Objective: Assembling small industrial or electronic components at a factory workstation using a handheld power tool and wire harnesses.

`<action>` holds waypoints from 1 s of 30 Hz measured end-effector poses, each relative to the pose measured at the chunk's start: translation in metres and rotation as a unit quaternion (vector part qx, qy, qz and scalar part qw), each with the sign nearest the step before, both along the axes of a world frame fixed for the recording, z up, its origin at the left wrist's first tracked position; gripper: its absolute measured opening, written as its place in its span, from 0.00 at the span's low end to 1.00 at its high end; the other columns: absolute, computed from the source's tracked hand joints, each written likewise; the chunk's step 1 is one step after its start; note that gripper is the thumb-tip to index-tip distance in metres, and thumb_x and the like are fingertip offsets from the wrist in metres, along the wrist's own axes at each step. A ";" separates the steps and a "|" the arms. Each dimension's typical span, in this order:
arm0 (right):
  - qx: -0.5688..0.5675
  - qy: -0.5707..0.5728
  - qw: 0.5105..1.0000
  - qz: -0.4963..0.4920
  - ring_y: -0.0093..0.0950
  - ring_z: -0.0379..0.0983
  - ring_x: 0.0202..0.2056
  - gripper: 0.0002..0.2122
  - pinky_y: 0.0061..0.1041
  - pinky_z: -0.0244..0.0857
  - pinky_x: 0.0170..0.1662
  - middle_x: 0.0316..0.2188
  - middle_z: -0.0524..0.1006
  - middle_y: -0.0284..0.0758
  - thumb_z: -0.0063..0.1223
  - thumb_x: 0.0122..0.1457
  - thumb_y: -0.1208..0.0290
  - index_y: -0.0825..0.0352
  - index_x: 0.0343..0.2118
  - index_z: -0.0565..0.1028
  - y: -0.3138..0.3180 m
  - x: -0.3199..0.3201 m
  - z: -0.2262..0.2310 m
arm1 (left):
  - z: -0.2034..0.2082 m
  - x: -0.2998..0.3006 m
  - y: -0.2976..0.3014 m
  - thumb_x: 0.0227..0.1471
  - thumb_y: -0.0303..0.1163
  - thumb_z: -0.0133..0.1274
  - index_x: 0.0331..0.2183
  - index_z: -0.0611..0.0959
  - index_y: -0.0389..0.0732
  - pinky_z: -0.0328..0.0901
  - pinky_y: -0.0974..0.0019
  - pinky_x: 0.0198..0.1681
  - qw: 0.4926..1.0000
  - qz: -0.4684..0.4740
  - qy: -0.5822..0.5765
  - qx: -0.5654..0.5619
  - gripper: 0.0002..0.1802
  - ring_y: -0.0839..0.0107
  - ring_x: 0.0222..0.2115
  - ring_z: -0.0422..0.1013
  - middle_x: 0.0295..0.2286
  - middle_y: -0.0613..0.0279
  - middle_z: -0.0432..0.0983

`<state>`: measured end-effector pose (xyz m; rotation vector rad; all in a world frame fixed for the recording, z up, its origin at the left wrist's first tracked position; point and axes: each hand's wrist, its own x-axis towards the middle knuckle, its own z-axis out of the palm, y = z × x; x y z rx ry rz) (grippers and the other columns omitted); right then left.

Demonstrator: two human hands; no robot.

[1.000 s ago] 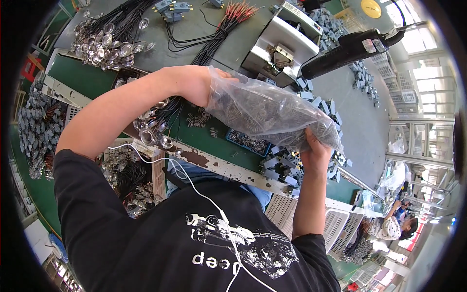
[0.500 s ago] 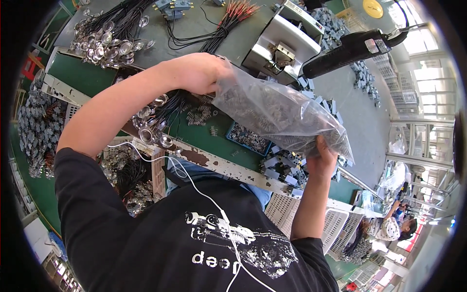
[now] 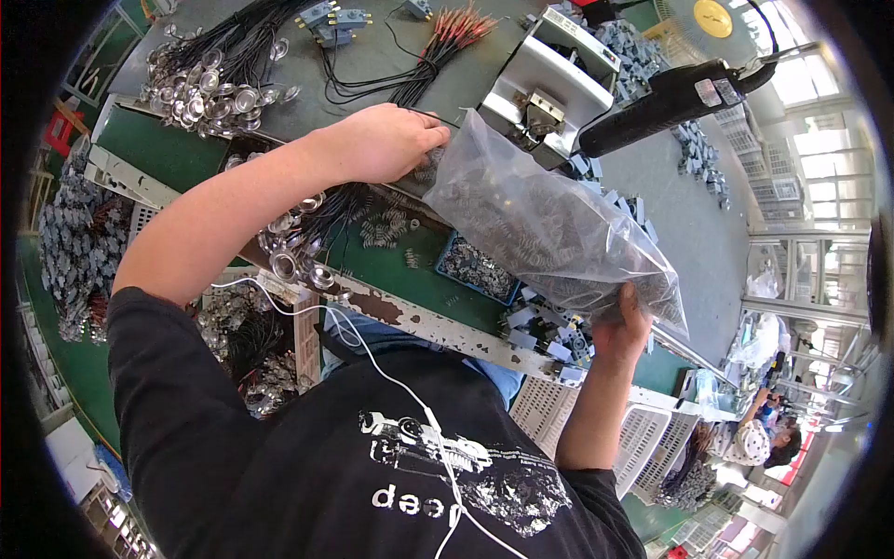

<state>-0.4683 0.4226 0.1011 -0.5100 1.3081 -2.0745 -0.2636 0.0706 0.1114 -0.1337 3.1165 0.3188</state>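
Observation:
A clear plastic bag [image 3: 549, 219] full of small metal coil springs lies slanted above the bench. My right hand [image 3: 626, 321] grips its lower right end, thumb on top. Just outside the bag's open mouth, my left hand [image 3: 391, 142] has its fingers curled down over a clump of coil springs [image 3: 427, 170]; the palm is hidden. A pile of loose springs [image 3: 384, 228] lies on the green bench surface below that hand. Beside the bag sits a blue tray [image 3: 477, 268] of small metal parts.
A metal fixture [image 3: 545, 93] and a black cylindrical tool [image 3: 661, 107] stand beyond the bag. Bundled wires with metal cups [image 3: 209, 93] lie at far left. Grey plastic parts [image 3: 549, 326] sit near the bench's front edge. A co-worker [image 3: 750, 443] is at far right.
My left hand has come out of the bag's mouth and now sits just left of it. The bag and my right hand have shifted slightly right and nearer.

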 end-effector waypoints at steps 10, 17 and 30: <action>0.027 0.018 0.999 -0.003 0.41 0.68 0.61 0.28 0.46 0.59 0.66 0.59 0.72 0.42 0.59 0.60 0.71 0.67 0.63 0.66 0.018 -0.008 -0.004 | 0.008 0.017 0.003 0.55 0.28 0.57 0.60 0.73 0.41 0.70 0.57 0.56 0.994 -0.008 -0.055 0.090 0.31 0.56 0.55 0.72 0.60 0.58 0.69; -0.002 -0.012 1.000 0.004 0.41 0.68 0.61 0.28 0.46 0.58 0.66 0.59 0.72 0.42 0.60 0.61 0.69 0.67 0.64 0.65 0.010 -0.008 -0.006 | 0.020 0.023 -0.002 0.56 0.28 0.56 0.61 0.73 0.48 0.71 0.54 0.54 0.996 -0.003 -0.037 0.082 0.31 0.53 0.52 0.73 0.60 0.62 0.70; 0.004 0.031 0.999 0.018 0.39 0.69 0.60 0.26 0.45 0.60 0.66 0.58 0.73 0.40 0.60 0.62 0.70 0.66 0.62 0.66 -0.017 0.001 -0.013 | 0.007 0.008 -0.007 0.50 0.28 0.59 0.53 0.80 0.53 0.72 0.54 0.45 0.972 -0.147 0.070 0.171 0.26 0.54 0.44 0.77 0.51 0.58 0.77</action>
